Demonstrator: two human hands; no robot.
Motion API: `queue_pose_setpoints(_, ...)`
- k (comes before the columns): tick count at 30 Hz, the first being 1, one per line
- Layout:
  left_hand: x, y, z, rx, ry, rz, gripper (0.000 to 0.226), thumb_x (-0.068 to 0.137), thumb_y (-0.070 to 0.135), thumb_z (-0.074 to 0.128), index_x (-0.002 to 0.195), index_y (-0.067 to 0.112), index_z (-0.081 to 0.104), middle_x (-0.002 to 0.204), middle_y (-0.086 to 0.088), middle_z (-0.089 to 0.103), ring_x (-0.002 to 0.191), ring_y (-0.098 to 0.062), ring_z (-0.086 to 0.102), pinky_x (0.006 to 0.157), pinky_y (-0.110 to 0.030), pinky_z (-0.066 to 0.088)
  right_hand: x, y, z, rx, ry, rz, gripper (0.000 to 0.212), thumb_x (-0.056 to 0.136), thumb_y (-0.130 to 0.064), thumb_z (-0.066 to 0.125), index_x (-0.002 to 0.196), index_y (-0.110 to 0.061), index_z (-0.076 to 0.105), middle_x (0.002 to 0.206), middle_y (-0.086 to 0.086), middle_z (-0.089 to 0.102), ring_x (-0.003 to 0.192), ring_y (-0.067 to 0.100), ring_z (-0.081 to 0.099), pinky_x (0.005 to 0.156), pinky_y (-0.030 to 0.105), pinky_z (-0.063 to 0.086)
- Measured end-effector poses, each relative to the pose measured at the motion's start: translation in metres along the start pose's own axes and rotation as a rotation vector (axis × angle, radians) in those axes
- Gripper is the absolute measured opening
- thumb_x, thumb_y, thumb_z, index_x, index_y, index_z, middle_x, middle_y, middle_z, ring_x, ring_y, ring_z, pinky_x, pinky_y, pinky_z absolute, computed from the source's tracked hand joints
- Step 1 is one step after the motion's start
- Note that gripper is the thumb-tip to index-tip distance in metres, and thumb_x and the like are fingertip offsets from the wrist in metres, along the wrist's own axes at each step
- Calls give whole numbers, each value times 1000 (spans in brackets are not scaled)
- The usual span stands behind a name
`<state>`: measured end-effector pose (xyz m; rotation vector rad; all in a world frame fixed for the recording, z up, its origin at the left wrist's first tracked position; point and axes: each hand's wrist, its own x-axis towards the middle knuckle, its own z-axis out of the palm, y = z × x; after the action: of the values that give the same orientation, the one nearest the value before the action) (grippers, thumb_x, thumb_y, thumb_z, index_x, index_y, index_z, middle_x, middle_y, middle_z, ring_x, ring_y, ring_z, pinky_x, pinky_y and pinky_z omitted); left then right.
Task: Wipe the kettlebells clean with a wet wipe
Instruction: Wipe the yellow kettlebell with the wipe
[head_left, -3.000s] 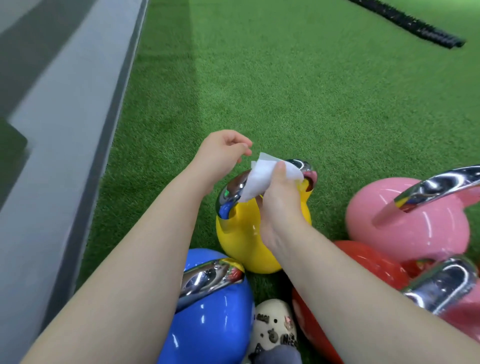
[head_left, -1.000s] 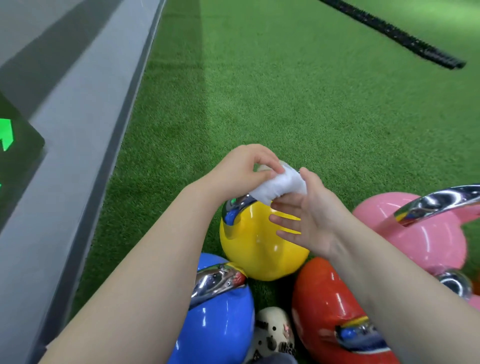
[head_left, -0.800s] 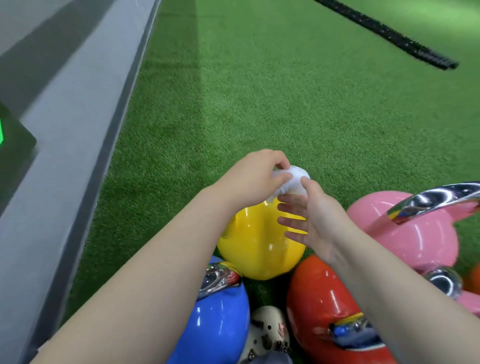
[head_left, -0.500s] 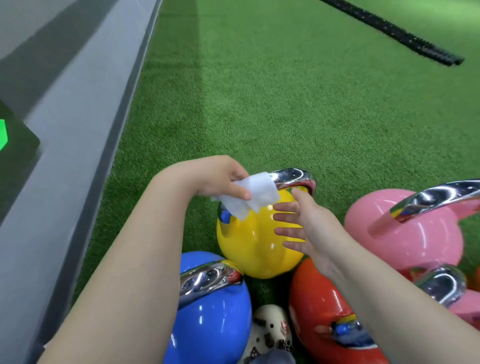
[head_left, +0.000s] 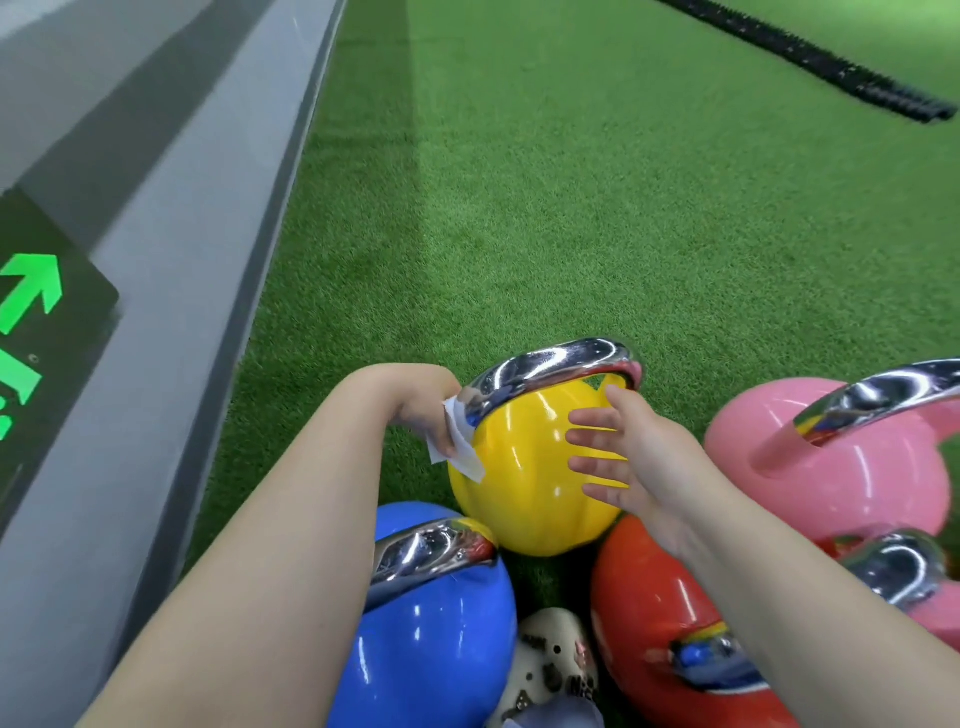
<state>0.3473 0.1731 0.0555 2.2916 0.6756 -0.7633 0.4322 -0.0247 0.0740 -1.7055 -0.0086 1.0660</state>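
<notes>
We press the wet wipe (head_left: 457, 449) against the left flank of the yellow kettlebell (head_left: 524, 483) with our left hand (head_left: 423, 410). That hand is bent down at the wrist on the far side of the bell, so most of its fingers are hidden; only a crumpled white edge of the wipe shows below it, held between the hand and the yellow shell. Our right hand (head_left: 628, 457) lies flat on the right side of the same bell, fingers straight and spread, pointing left, holding nothing. The bell's chrome handle (head_left: 550, 366) arches just beyond both hands, tilted away from us.

Just below our left forearm sits a blue kettlebell (head_left: 431, 639), its chrome handle touching the underside of the yellow one. Beneath our right wrist and forearm is a red kettlebell (head_left: 639, 613), just beside the yellow bell. To the right of our right hand stands a pink kettlebell (head_left: 841, 478), with another chrome handle (head_left: 898, 571) below it. Between the blue and red bells, near our elbows, shows a cream perforated shoe (head_left: 553, 660) with small charms.

Everything rests on green artificial turf (head_left: 571, 218). Left of our left arm runs a grey ledge (head_left: 171, 249) carrying a dark sign with green arrows (head_left: 36, 332). Far beyond our right hand lies a black battle rope (head_left: 831, 67). No container is in view.
</notes>
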Motion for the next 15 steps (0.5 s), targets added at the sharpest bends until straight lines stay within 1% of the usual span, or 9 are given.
queue_pose_setpoints(2, -6, 8, -9, 122, 43, 21, 32, 68, 15, 78, 96, 9, 65, 92, -3, 67, 91, -25, 62, 85, -39, 49, -1, -3, -6, 14, 1, -9, 38, 96, -41, 35, 82, -18, 62, 87, -1, 63, 71, 16, 56, 65, 30, 42)
queue_pose_setpoints(3, -10, 13, -13, 140, 75, 37, 29, 68, 15, 79, 93, 8, 65, 86, -3, 65, 84, -23, 60, 79, -36, 49, -1, -4, -8, 17, -4, -10, 37, 97, -41, 35, 82, -18, 61, 86, -1, 62, 70, 15, 56, 64, 30, 42)
queue_pose_setpoints(5, -15, 26, -17, 130, 155, 91, 23, 66, 13, 80, 78, 8, 61, 69, -1, 54, 65, -19, 49, 63, -32, 40, -2, -7, -19, 32, -12, -19, 36, 97, -39, 35, 82, -19, 60, 86, -1, 62, 70, 15, 55, 64, 29, 42)
queue_pose_setpoints(6, -19, 27, -18, 104, 202, 117, 24, 65, 13, 80, 70, 9, 57, 63, 1, 48, 60, -17, 42, 60, -30, 34, -2, -8, -20, 41, -24, -23, 35, 97, -38, 35, 82, -18, 60, 86, -1, 61, 70, 15, 55, 64, 29, 42)
queue_pose_setpoints(7, -22, 30, -18, 61, 233, 154, 27, 65, 14, 81, 66, 10, 54, 60, 1, 45, 58, -15, 38, 60, -29, 31, -2, -10, -25, 53, -34, -26, 34, 97, -36, 36, 83, -18, 60, 85, -1, 61, 69, 15, 55, 64, 28, 42)
queue_pose_setpoints(9, -22, 39, -15, -49, 293, 222, 24, 67, 18, 80, 70, 8, 59, 64, -6, 53, 61, -15, 42, 62, -29, 32, -4, -12, -36, 80, -57, -39, 31, 97, -32, 36, 84, -17, 59, 82, 0, 60, 66, 15, 54, 63, 27, 42)
queue_pose_setpoints(11, -19, 54, -9, -95, 373, 276, 28, 73, 26, 76, 82, 4, 62, 71, -9, 56, 67, -15, 45, 62, -30, 33, -7, -15, -45, 101, -80, -53, 30, 98, -29, 35, 83, -16, 58, 79, 1, 59, 63, 15, 52, 62, 26, 41)
queue_pose_setpoints(13, -10, 77, 0, 32, 519, 295, 29, 79, 32, 69, 91, 6, 63, 77, -5, 59, 74, -18, 52, 63, -31, 36, -8, -18, -55, 125, -91, -71, 30, 98, -26, 36, 81, -15, 57, 76, 1, 57, 62, 14, 51, 62, 26, 40)
queue_pose_setpoints(15, -2, 103, 10, 181, 635, 324, 30, 88, 37, 57, 108, 15, 64, 100, -4, 66, 96, -23, 59, 78, -32, 45, -10, -21, -66, 154, -90, -95, 28, 98, -24, 37, 81, -14, 57, 74, 2, 57, 61, 14, 51, 63, 25, 40)
